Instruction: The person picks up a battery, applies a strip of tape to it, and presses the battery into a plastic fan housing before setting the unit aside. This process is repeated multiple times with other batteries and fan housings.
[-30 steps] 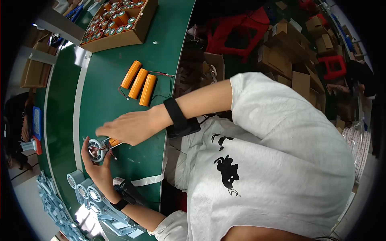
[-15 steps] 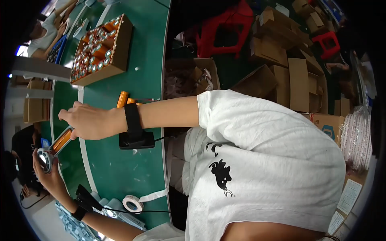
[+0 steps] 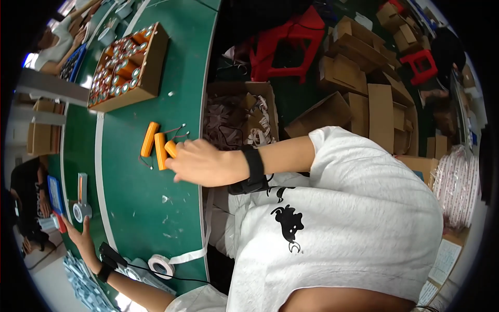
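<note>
My right hand (image 3: 202, 162) is over the green bench, its fingers curled onto an orange cylindrical battery pack (image 3: 170, 147) partly hidden under them. Beside it lie a second orange battery pack (image 3: 160, 151) and a third orange battery pack (image 3: 149, 139), with thin wires. My left hand (image 3: 80, 239) reaches across the bench at the lower left, thumb and fingers spread. Its fingertips are close to a red object (image 3: 61, 223); whether they touch it I cannot tell. Just past the thumb rests a grey long-handled tool (image 3: 82, 200) with a round end and an orange strip.
An open cardboard box (image 3: 150, 83) of orange cells stands on the bench. A white tape roll (image 3: 161, 266) lies near the bench edge. Beyond that edge are a scrap box (image 3: 273, 106), a red stool (image 3: 283, 70) and cartons (image 3: 382, 112). Co-workers sit across the bench.
My right hand has left the grey tool and pulled back toward my body to the orange battery packs. My left hand has let go of the tool, which now rests on the bench.
</note>
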Available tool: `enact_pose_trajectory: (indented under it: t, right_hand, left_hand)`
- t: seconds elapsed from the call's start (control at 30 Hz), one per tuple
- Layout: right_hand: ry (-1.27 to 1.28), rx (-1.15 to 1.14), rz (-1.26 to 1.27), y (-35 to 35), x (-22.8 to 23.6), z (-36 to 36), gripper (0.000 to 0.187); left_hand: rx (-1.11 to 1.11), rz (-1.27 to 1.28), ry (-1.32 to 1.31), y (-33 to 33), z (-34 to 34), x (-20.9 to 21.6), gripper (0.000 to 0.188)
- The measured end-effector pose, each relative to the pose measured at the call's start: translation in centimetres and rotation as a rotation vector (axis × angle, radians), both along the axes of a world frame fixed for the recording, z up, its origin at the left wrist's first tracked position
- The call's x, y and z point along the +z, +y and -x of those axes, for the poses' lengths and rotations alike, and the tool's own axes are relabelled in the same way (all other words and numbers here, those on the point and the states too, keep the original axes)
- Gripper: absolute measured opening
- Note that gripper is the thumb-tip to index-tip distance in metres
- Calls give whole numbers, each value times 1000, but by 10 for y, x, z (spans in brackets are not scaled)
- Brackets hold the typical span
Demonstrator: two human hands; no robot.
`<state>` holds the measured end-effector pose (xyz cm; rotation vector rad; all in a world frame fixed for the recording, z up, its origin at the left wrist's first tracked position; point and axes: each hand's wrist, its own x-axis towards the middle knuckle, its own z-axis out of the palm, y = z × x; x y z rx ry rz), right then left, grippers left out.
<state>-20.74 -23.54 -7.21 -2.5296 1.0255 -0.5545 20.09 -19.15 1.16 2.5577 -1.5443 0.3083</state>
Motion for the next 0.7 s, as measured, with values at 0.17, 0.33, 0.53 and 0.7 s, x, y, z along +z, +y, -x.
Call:
enact_pose_trajectory:
  t: [0.17,0.33,0.53,0.7]
  right_hand:
    - [-501,226,-557,0,18,45,22]
    - [-807,467,-1230,21,24,44,33]
    - [-422,632,-1117,65,16,-51,32]
    - [-442,686,-1180,79,16,-76,24]
  left_hand:
    - [-24,-358,281,168,136,13,48]
    - [-58,10,230,217,175,-68,36]
    - [-90,182,109,210,192,-70,36]
    - [-46,405,-30,194,202,-81,43]
